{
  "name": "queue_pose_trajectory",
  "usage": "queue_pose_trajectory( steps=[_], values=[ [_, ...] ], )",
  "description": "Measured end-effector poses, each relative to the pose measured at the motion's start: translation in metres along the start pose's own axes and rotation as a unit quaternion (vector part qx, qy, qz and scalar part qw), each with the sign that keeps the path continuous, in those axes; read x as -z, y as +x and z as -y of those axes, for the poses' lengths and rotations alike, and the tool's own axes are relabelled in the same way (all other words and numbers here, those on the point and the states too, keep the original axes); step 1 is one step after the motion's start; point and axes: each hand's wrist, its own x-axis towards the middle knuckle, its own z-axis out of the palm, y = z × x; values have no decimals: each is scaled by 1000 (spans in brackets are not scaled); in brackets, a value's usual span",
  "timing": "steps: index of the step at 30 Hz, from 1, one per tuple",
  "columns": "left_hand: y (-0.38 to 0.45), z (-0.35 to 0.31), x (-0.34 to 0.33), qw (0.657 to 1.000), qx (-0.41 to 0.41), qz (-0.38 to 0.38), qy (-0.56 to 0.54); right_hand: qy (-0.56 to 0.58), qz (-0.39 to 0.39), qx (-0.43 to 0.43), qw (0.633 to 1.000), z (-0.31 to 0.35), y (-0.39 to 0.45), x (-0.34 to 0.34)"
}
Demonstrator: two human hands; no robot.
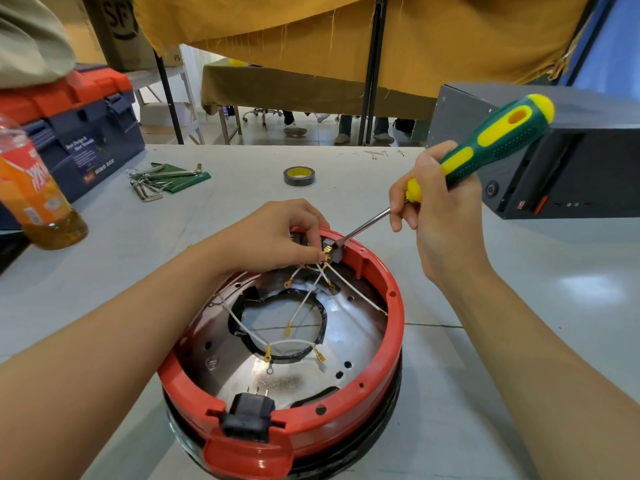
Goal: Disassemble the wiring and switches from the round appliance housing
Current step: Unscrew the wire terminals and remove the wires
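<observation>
The round red-rimmed appliance housing (391, 327) with a shiny metal interior sits open on the grey tabletop (242, 174), loose white wires (298, 342) with brass terminals crossing it. The left hand (277, 233) fingers pinch a brass terminal at the far-rim black switch (334, 252), where the right hand (436, 209), closed around the green-and-yellow screwdriver (491, 143), sets the blade.

Left hand (277, 233) covers the black switch block (300, 237) on the far rim of the round red-rimmed appliance housing (388, 344); only slivers show. Fingertips hide where the white wires (313, 299) join the brass terminals (327, 252). Flat tip of the green-and-yellow-handled screwdriver (485, 147) is too small to tell its exact contact. Housing base is cut by the bottom edge. Orange plastic bottle (33, 192) is blurred, cut at left. Print on the blue-and-orange toolbox (86, 133) is mostly unreadable.
</observation>
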Motion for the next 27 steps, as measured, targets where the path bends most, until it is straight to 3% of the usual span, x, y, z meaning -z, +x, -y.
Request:
queue_pose_trajectory(
  steps=[9,17,21,27],
  values=[
    [0,-1,0,1000,-5,2,5,81,-76,-119,987,-16,8,8],
    [1,0,0,1000,-5,1,-8,108,-77,-183,974,-29,4,3],
    [0,1,1,1000,-8,-2,-10,63,5,-171,983,-32,-5,-17],
    [1,1,1,1000,-5,3,-6,80,-65,-130,986,-17,6,6]
  ],
)
